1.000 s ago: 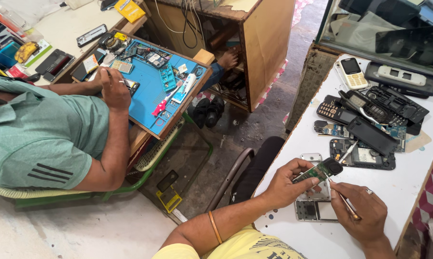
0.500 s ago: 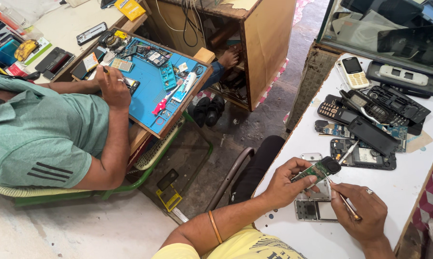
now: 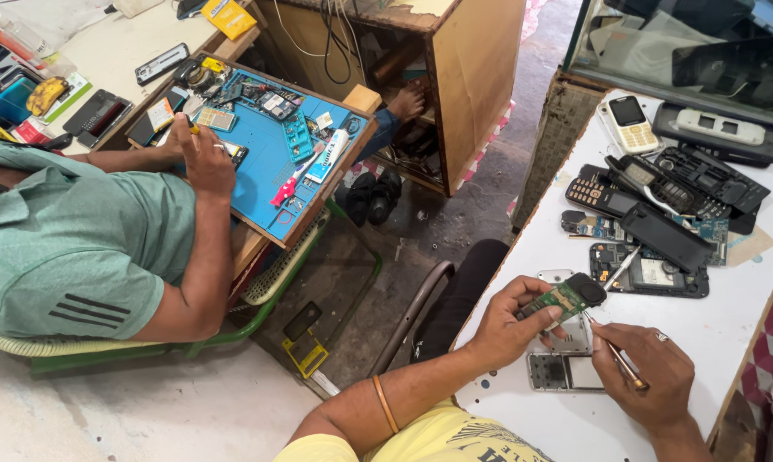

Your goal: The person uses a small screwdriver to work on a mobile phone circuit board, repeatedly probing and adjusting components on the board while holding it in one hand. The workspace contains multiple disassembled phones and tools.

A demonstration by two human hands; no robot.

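A small green circuit board [image 3: 564,299] is pinched between the thumb and fingers of the left hand [image 3: 508,321], held tilted just above the white desk [image 3: 728,342]. A thin screwdriver [image 3: 610,351] is gripped in the closed fingers of the right hand [image 3: 651,376], and its tip is set at the lower edge of the circuit board. Directly below the hands, two grey phone frames [image 3: 566,370] are laid flat on the desk, one partly hidden under the board. Farther back on the desk, a pile of dismantled black phones and covers [image 3: 660,205] is spread out, with a white keypad phone [image 3: 630,122] lying beside it near the glass case [image 3: 660,43]. A bangle [image 3: 385,404] is worn on the left forearm. Across the floor, a person in a green shirt [image 3: 61,248] is seated at a separate desk, with a hand [image 3: 205,158] resting on a blue work mat [image 3: 275,162] strewn with small parts and tools.
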